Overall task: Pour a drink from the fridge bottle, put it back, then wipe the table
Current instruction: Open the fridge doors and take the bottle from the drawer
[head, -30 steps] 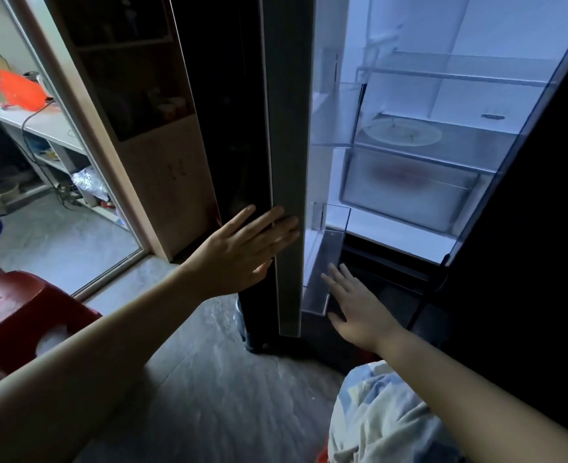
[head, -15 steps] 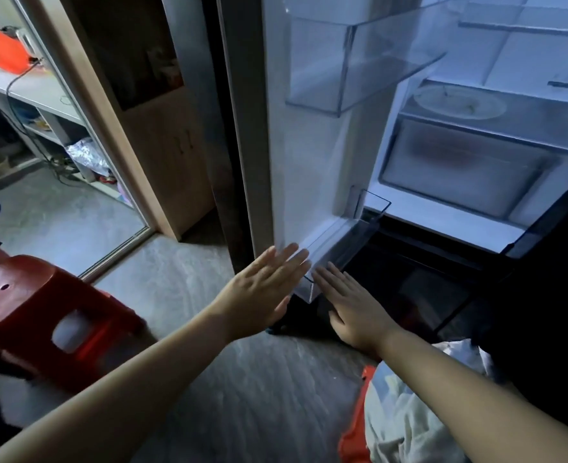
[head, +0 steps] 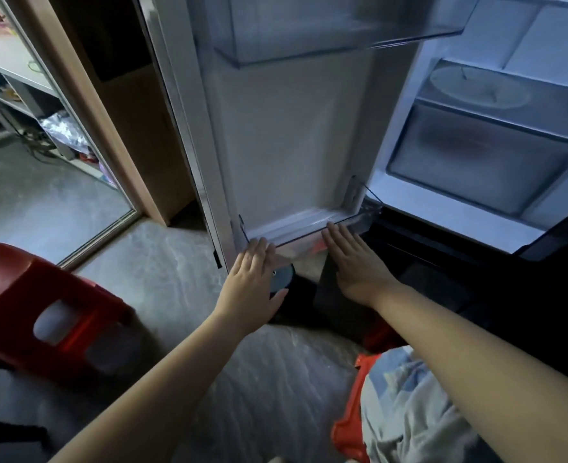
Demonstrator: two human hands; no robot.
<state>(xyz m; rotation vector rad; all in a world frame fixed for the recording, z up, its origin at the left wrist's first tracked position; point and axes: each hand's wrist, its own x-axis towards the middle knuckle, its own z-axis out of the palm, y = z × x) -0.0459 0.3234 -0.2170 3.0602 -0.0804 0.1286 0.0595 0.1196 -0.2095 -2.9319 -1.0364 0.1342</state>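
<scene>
The fridge door stands wide open, its white inner side facing me. My left hand lies flat with straight fingers against the left end of the clear bottom door bin. My right hand is flat too, fingertips at the bin's right part. Neither hand holds anything. Something red shows faintly through the bin's front. No bottle is plainly visible. A second clear door bin hangs higher up.
Inside the fridge are a white plate on a shelf and a frosted drawer below. A red plastic stool stands on the grey floor at the left. A wooden cabinet is left of the door.
The door has swung further open toward me. My left hand slid from the door's edge down to the bottom bin, and my right hand rose to the bin's front.
</scene>
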